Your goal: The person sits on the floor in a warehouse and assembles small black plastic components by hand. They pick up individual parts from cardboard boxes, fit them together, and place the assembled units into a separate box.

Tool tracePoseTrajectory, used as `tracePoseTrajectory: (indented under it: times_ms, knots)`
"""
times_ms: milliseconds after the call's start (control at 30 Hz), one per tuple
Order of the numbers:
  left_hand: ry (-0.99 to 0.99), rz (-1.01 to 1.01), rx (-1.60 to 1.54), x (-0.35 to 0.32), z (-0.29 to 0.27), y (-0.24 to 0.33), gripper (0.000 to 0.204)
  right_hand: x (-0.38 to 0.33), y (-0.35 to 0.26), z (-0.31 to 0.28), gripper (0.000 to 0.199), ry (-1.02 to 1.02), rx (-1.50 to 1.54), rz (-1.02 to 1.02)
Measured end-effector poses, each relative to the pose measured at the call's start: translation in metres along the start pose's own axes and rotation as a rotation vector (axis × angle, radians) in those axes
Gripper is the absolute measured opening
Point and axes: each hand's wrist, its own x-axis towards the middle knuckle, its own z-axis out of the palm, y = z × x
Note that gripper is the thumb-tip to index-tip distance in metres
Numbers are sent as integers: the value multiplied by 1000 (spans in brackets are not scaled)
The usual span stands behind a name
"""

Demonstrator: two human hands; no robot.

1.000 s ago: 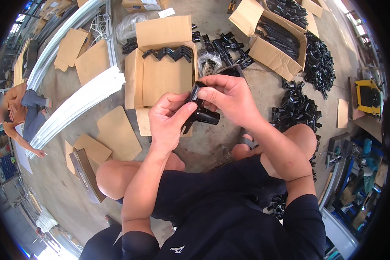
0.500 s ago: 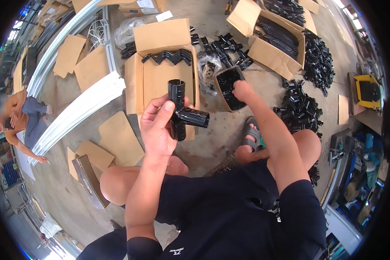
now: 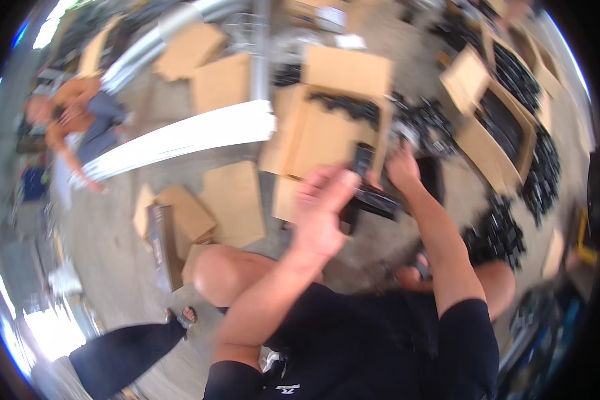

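My left hand (image 3: 319, 217) is wrapped round a black T-shaped pipe fitting (image 3: 378, 203), its thumb along the near side and one arm of the fitting pointing right. Just right of the fitting is my right hand (image 3: 403, 167), reaching forward beside the clear plastic bag (image 3: 407, 133). Its fingers are smeared by motion, so what they hold, if anything, does not show. A dark small bin (image 3: 433, 179) stands by the right wrist. Beyond the left hand, an opened cardboard box (image 3: 307, 143) has black angled fittings (image 3: 353, 109) along its far side.
Black fittings lie in piles (image 3: 500, 233) at the right, near another cardboard box (image 3: 490, 157). Long white profiles (image 3: 200, 133) and cardboard sheets (image 3: 230, 200) lie on the left. Another person (image 3: 80, 120) sits at the far left, and a dark-clothed leg (image 3: 133, 347) shows lower left.
The whole view has swung, shifting the scene rightward and blurring it. My right hand has come out of the bin, nearer the fitting. My left hand still holds the fitting.
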Motion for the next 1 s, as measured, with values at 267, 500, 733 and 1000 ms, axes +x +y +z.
tracePoseTrajectory:
  times_ms: [267,500,733,1000]
  knots:
    - [-142,38,-105,-4,11,14,23,15,-18,62,35,412,258,-89]
    - [-145,81,-84,-6,10,7,24,15,-3,62,44,441,639,-52]
    - [-123,104,-90,-16,16,15,20,-24,-11,19,50,294,1079,-345]
    - [-70,44,-111,4,12,-6,13,-138,46,-157,15,490,1084,117]
